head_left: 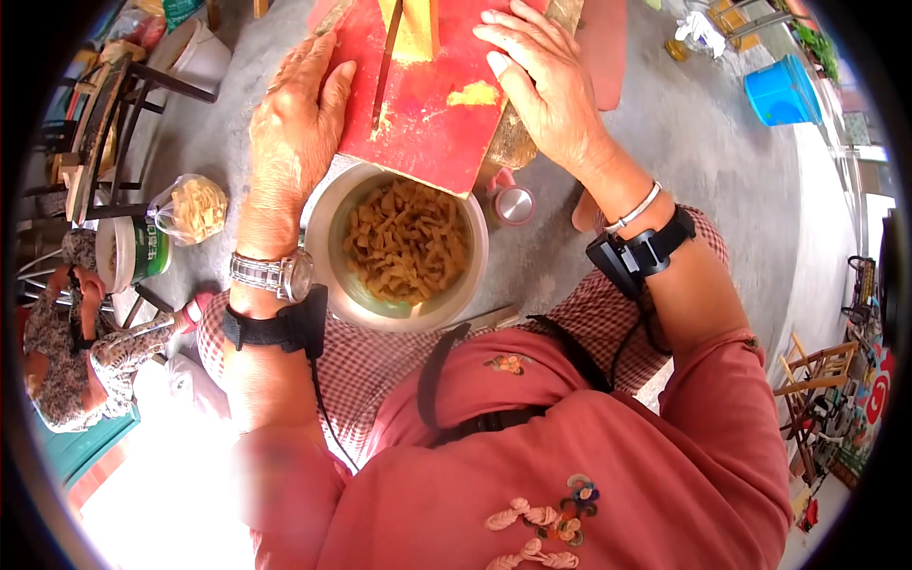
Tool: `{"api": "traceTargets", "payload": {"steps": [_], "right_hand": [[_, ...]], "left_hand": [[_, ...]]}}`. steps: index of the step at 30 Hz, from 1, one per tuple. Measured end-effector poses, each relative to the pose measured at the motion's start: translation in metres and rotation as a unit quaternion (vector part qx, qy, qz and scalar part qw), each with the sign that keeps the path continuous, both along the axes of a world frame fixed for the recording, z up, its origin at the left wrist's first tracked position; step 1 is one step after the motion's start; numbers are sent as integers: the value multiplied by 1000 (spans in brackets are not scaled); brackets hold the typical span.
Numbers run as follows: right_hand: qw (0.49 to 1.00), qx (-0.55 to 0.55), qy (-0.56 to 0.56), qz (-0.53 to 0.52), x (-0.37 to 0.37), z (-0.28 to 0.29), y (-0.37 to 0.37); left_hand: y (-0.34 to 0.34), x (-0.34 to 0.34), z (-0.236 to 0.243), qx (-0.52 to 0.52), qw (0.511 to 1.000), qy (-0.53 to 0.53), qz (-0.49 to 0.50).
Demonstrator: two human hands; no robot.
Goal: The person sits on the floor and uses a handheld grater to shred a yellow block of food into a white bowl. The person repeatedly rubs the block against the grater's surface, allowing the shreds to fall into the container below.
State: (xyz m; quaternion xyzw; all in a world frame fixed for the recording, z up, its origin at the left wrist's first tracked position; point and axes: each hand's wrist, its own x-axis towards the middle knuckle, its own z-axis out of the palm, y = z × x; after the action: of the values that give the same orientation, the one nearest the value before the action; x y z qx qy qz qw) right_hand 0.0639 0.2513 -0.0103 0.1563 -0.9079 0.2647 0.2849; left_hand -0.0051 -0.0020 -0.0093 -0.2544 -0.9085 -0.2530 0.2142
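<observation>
A red flat board [427,123] slopes down before me, with a long dark slit or blade [387,71] running along it. Beside the slit is an upright yellowish block [418,28], and yellow residue is smeared on the red surface. My left hand [299,114] rests along the board's left edge, fingers stretched forward and thumb apart. At the right edge, my right hand [546,81] lies with fingers spread over the board and its wooden side piece [513,142]. Below the board's lower corner stands a metal basin [318,242] of brown strips [408,237].
A pink-handled cup or lid [514,204] stands right of the basin. To the left are a clear bag of pale strips [198,209], a white-and-green bucket [142,252] and a dark wooden stool [109,142]. Another person [76,342] sits far left. A blue bucket [784,90] stands far right.
</observation>
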Motion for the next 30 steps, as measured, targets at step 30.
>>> {"api": "traceTargets", "payload": {"steps": [30], "right_hand": [[1000,-18,18,16,-3,1,-4]], "left_hand": [[6,22,29,24,999,-19,-15]]}}
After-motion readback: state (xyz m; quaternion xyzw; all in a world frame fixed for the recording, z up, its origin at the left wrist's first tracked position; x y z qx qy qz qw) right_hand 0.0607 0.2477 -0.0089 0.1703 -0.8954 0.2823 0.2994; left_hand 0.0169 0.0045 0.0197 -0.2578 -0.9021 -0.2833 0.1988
